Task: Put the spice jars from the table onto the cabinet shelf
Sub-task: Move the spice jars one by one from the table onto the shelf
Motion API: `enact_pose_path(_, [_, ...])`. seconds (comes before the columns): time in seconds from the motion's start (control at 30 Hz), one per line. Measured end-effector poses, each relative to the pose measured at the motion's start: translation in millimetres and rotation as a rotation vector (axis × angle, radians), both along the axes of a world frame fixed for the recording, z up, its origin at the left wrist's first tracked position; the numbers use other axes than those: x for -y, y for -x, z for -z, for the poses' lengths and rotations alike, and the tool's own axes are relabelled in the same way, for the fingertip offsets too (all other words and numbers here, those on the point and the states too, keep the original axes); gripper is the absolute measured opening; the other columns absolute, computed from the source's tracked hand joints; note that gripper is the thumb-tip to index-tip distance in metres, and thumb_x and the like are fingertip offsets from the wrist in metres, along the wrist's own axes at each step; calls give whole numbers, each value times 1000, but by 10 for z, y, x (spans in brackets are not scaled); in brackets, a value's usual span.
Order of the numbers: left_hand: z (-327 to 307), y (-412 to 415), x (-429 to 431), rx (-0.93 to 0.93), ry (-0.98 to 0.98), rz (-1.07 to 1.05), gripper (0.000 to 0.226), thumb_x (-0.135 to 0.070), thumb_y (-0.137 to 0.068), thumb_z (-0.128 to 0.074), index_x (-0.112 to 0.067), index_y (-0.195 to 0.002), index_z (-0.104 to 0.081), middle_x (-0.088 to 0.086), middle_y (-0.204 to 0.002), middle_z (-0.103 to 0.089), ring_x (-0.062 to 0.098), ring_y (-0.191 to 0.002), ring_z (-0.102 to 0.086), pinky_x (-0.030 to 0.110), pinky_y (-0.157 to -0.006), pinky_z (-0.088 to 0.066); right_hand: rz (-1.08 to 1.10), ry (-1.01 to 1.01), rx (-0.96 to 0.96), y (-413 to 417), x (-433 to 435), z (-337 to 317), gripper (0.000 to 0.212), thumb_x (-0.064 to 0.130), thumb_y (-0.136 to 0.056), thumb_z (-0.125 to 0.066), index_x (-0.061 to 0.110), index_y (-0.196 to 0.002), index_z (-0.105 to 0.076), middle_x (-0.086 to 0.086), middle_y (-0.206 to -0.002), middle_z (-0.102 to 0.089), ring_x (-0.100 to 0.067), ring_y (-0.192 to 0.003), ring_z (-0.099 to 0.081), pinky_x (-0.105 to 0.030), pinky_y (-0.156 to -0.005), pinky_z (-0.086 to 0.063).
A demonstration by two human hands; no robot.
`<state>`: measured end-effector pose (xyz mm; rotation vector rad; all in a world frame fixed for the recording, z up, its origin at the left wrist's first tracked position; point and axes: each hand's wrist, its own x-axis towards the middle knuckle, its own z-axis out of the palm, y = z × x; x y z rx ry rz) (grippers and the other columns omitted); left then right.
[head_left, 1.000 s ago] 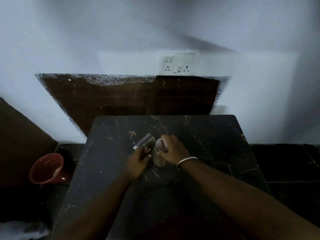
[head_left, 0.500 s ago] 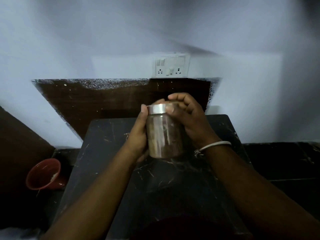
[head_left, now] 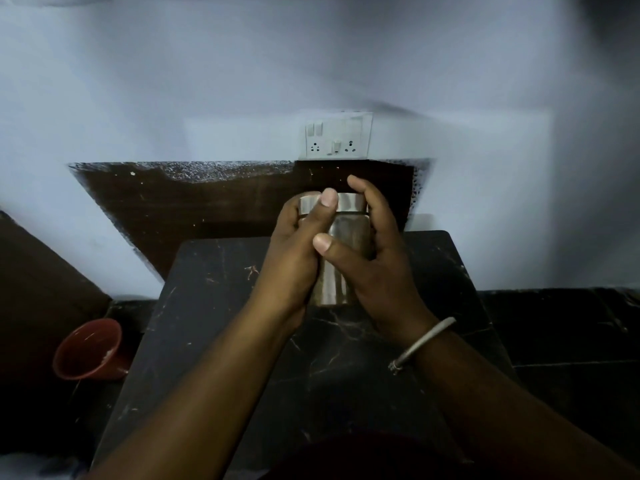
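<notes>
Two hands (head_left: 294,258) (head_left: 372,268), jar (head_left: 341,258) half hidden

jar (head_left: 343,258) looks like clear glass with a brushed metal lid (head_left: 349,202), surface (head_left: 214,306) is glossy black veined marble

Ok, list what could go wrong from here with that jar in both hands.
1. The spice jar is held above the dark table between the left hand and right hand. If the grip slips, the glass could hit the hard top and break.
2. Fingers of both hands press on the metal lid. If it is loose, it could twist off and spill spice.
3. The room is dim and no shelf is in view, so placing may be clumsy.
</notes>
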<state>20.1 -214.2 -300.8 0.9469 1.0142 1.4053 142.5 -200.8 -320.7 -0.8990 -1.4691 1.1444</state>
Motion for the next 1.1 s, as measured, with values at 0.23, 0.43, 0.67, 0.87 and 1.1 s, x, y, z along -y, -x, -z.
enact_pose_path(0.23, [-88, 44, 48, 139, 15, 54, 62, -65, -93, -48, -17, -126, -71, 18, -119, -75, 33, -110, -73, 45, -84, -62, -351, 263, -591, -104, -80, -115, 62, 21, -95, -56, 13, -154, -37, -30, -147, -50, -39, -123, -59, -53, -97, -54])
enact_pose_path(0.43, [27, 31, 36, 271, 110, 214, 69, -67, -89, -55, -13, -128, -71, 18, -123, -73, 31, -111, -71, 46, -93, -59, -102, 274, -437, -16, 0, 27, 57, 36, -95, -47, 5, -143, -45, -30, -135, -56, -42, -119, -63, -51, -88, -58])
enact_pose_path(0.67, [39, 54, 45, 313, 114, 208, 57, -60, -99, -46, -16, -121, -76, 18, -121, -74, 32, -107, -73, 50, -92, -59, 58, -3, -259, -93, -63, 57, 47, 18, -99, -41, 26, -144, -53, 6, -109, -70, -13, -101, -68, -25, -82, -57])
enact_pose_path(0.87, [-50, -6, 52, 298, 120, 170, 57, -60, -97, -54, -15, -124, -74, 19, -122, -74, 32, -107, -74, 47, -87, -60, 51, 27, -345, -49, -76, 26, 42, 28, -101, -40, 30, -139, -58, -1, -142, -61, -24, -130, -59, -44, -99, -54])
enact_pose_path(1.1, [-69, -15, 65, 226, 84, 122, 64, -56, -95, -57, -13, -142, -57, 23, -135, -66, 41, -123, -65, 54, -95, -58, 11, 33, -447, -39, -70, 22, 45, 34, -98, -51, 22, -141, -56, -8, -135, -64, -24, -120, -66, -31, -87, -57])
